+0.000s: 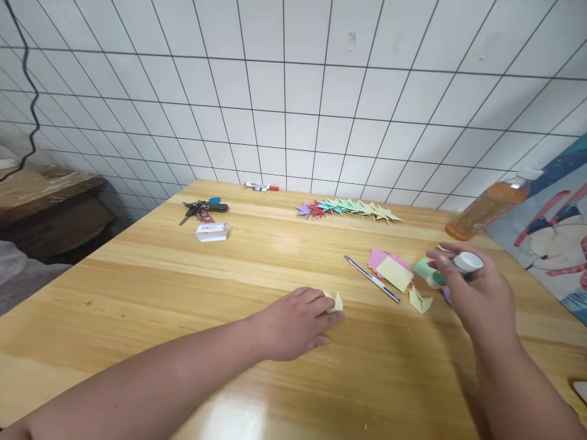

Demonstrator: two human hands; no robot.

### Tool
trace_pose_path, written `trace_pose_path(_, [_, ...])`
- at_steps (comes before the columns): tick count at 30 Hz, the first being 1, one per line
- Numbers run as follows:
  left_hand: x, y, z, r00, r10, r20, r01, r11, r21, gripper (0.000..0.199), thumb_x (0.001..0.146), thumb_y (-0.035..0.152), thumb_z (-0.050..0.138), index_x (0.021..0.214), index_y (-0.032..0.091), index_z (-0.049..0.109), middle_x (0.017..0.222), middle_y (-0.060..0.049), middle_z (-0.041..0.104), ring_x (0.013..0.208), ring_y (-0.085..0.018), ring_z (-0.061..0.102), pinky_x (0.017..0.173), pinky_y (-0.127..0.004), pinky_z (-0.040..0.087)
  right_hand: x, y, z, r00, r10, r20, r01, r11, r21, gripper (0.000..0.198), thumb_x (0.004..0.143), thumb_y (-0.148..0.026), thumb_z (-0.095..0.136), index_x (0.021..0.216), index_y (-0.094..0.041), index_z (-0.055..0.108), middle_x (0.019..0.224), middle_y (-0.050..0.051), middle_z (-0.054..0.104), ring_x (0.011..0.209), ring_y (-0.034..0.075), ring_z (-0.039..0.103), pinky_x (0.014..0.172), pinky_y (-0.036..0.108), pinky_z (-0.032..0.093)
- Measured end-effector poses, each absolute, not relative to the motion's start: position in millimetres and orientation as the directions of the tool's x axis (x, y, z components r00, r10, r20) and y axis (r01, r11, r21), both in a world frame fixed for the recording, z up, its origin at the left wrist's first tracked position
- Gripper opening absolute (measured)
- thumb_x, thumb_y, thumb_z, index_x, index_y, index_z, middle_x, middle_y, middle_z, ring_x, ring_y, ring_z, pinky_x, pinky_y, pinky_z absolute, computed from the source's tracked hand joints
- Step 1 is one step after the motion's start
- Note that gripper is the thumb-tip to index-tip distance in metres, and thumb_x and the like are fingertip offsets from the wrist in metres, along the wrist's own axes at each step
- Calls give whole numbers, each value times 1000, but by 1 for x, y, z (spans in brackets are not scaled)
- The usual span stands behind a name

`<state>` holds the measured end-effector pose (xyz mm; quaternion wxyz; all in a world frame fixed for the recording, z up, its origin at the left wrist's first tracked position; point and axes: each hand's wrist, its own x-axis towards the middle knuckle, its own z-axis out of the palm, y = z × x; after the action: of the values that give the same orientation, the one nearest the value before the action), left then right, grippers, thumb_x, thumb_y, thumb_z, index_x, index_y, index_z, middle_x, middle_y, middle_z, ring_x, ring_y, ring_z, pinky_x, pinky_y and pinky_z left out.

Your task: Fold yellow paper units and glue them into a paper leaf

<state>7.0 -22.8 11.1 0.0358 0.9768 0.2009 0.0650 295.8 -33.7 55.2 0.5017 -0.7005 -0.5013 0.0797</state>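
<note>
My left hand (298, 324) rests on the table with its fingers closed on a small folded yellow paper piece (338, 302), whose points stick out past the fingertips. On the right, my right hand (486, 293) grips a glue stick (468, 263) with a white end and a green label, raised a little above the table. Just left of that hand lies another folded yellow piece (419, 300). Beside it are a yellow paper sheet (394, 273) on pink sheets (378, 256), and a green sheet (422, 267) partly hidden by the hand. A slim metallic utility knife (372, 279) lies between my hands.
Along the wall lies a row of joined folded papers (348, 208) in several colours. A red and white marker (261, 186), keys (202, 209) and a small white box (212, 231) sit farther left. A bottle of amber liquid (490, 208) is at the back right.
</note>
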Motion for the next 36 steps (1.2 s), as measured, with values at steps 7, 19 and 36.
trace_pose_path(7, [8,-25,9,910,391,136,374,-918,130,47,89,40,41,131,19,40,122,-6,52,114,-22,42,101,-34,29,243,-45,47,208,848,487,787,150,-598,27,76,-47,55,78,-21,60,64,1,61,52,14,52,46,24,39])
trace_pose_path(19, [17,-60,-3,814,571,107,572,-820,25,57,91,46,29,133,7,36,137,-16,40,128,-26,31,106,-37,19,216,-50,22,-86,925,371,811,282,-513,23,81,-43,53,75,-21,54,52,-5,57,41,9,48,44,20,35])
trace_pose_path(36, [16,-56,-1,806,585,91,573,-810,129,60,89,46,35,137,10,30,137,-13,40,127,-25,33,108,-36,18,211,-40,11,-292,875,386,845,425,-324,22,83,-41,52,77,-20,53,60,-2,63,52,14,58,50,23,39])
